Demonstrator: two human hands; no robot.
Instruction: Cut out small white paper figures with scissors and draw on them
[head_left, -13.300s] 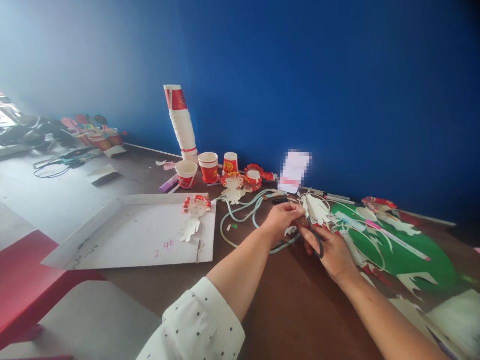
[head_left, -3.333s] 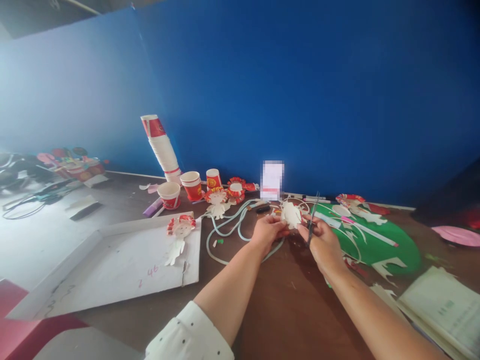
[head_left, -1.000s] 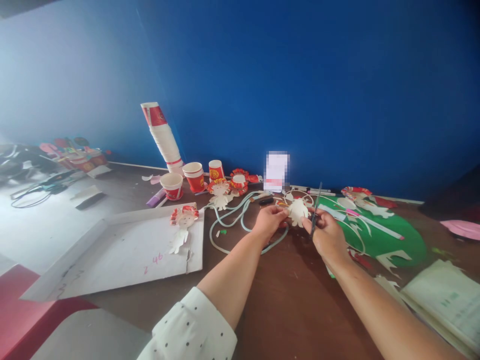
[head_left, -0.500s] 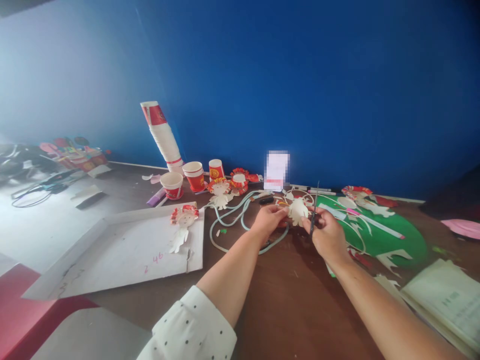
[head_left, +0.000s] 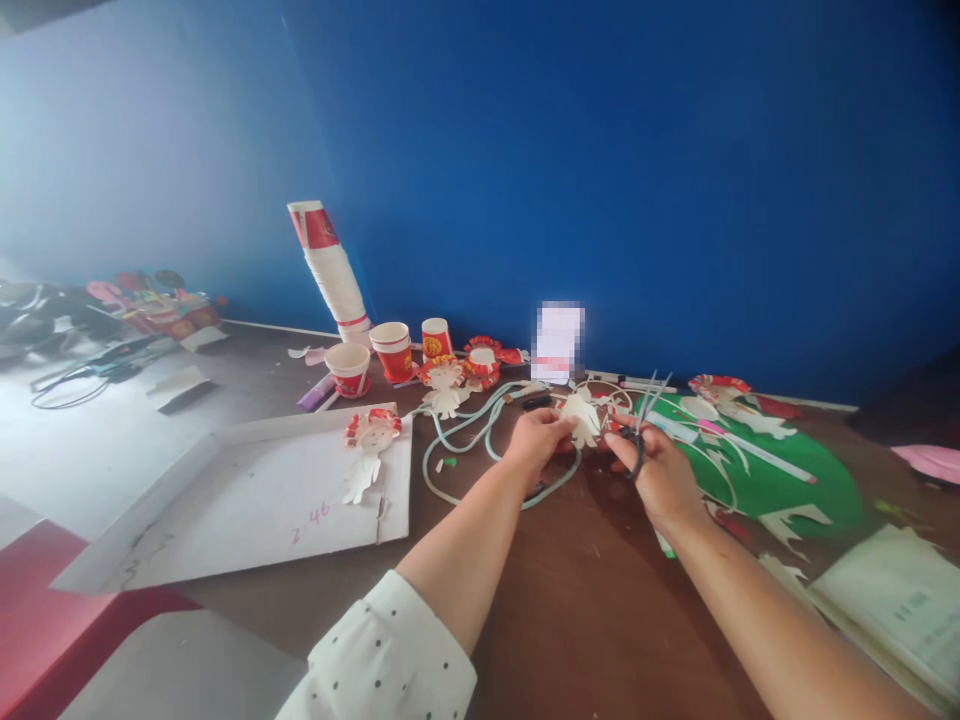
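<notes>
Between thumb and fingers, my left hand (head_left: pixel 541 438) pinches the edge of a white paper cutout (head_left: pixel 582 418) shaped like a small figure. My right hand (head_left: pixel 660 472) is closed around the dark handles of a pair of scissors (head_left: pixel 649 405), whose blades point up and away, slightly parted. The blades are apart from the cutout. Behind the cutout, red bits show near my right fingertips, too small to make out. A finished-looking paper figure with a red fringed rim (head_left: pixel 373 430) lies on the white box lid (head_left: pixel 255 480) to the left.
Paper cups (head_left: pixel 348 368) and a tall leaning cup stack (head_left: pixel 334 275) stand along the blue wall. A pale cable (head_left: pixel 480 420) coils behind my left hand. Paper scraps (head_left: pixel 795 520) and a pink-capped marker (head_left: pixel 757 450) lie on a green sheet (head_left: pixel 825 480) at right, beside a book (head_left: pixel 892 595).
The scissors have swung from upright to tilted right, with their blades now parted and away from the cutout. The cutout has shifted slightly left with my left hand.
</notes>
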